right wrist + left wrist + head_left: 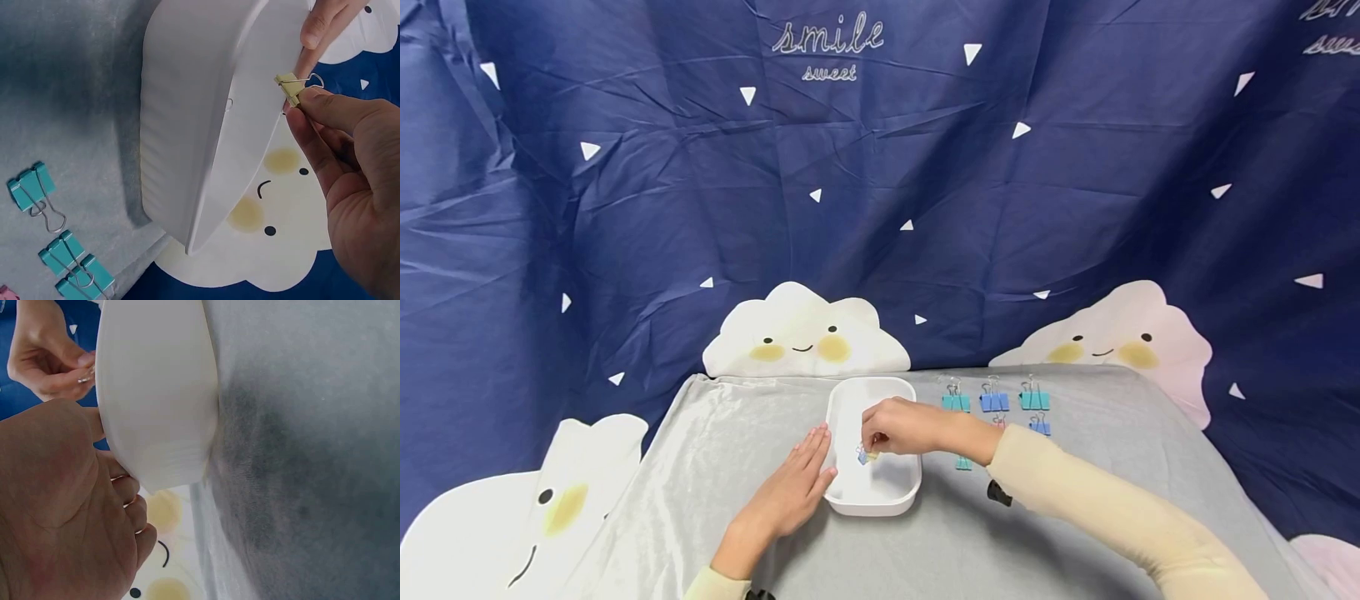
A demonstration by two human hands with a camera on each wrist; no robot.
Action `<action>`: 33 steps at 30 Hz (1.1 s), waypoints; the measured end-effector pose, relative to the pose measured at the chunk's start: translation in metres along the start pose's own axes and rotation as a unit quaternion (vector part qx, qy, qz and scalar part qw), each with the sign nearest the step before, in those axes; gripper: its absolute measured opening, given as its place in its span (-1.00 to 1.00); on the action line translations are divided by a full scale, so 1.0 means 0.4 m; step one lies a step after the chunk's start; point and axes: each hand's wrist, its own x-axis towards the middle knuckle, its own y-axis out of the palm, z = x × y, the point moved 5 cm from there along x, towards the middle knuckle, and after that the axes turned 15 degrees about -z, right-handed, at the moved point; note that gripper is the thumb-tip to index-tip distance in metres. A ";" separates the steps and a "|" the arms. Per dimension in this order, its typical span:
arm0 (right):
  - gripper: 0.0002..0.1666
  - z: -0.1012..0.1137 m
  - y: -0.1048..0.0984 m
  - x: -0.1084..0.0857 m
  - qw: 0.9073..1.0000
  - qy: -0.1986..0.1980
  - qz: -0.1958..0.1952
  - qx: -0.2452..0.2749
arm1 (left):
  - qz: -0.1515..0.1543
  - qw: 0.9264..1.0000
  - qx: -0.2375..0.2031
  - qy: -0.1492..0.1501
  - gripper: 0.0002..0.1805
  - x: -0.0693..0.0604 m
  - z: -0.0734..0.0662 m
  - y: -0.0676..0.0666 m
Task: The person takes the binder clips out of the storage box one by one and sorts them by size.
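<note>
A white plastic bin (872,507) stands on the grey cloth. My right hand (901,423) is over it, pinching a small yellow binder clip (289,87) between thumb and fingertips. Close to that clip in the head view, a small blue binder clip (862,456) shows against the bin's floor. My left hand (793,483) touches the bin's left rim with its fingers extended. In the left wrist view, the fingers (136,512) of that hand lie along the bin's edge.
Right of the bin, several binder clips lie in rows, among them a teal one (1034,400), a blue one (995,402) and a pink one (999,422), partly hidden by my right arm. A navy curtain (880,208) with cloud prints hangs behind the table.
</note>
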 end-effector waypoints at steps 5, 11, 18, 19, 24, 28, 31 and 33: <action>-0.88 -0.003 -0.019 -0.018 1.000 0.000 -0.018 0.001 | 0.006 1.000 -0.006 -0.008 -0.29 0.001 -0.012 -0.009; -0.87 -0.014 -0.046 -0.045 0.999 0.002 -0.048 0.008 | 0.026 0.999 0.005 -0.027 -0.30 0.000 -0.017 -0.010; -0.86 -0.024 -0.081 -0.077 0.997 0.011 -0.074 0.018 | 0.025 0.999 0.007 -0.025 -0.28 0.002 -0.010 -0.010; -0.86 -0.025 -0.085 -0.083 0.997 0.010 -0.077 0.018 | 0.026 0.999 0.007 -0.025 -0.28 0.001 -0.010 -0.010; -0.84 -0.032 -0.100 -0.111 0.995 0.018 -0.095 0.014 | 0.021 0.999 0.002 -0.024 -0.29 -0.003 -0.014 -0.015; -0.83 -0.045 -0.116 -0.135 0.993 0.036 -0.112 0.020 | 0.013 1.000 0.002 -0.017 -0.29 -0.002 -0.017 -0.019; -0.82 -0.056 -0.127 -0.154 0.991 0.049 -0.124 0.032 | 0.016 1.000 0.004 -0.017 -0.29 -0.001 -0.018 -0.021; -0.81 -0.060 -0.135 -0.166 0.989 0.057 -0.131 0.038 | 0.017 1.000 0.003 -0.018 -0.29 0.000 -0.019 -0.021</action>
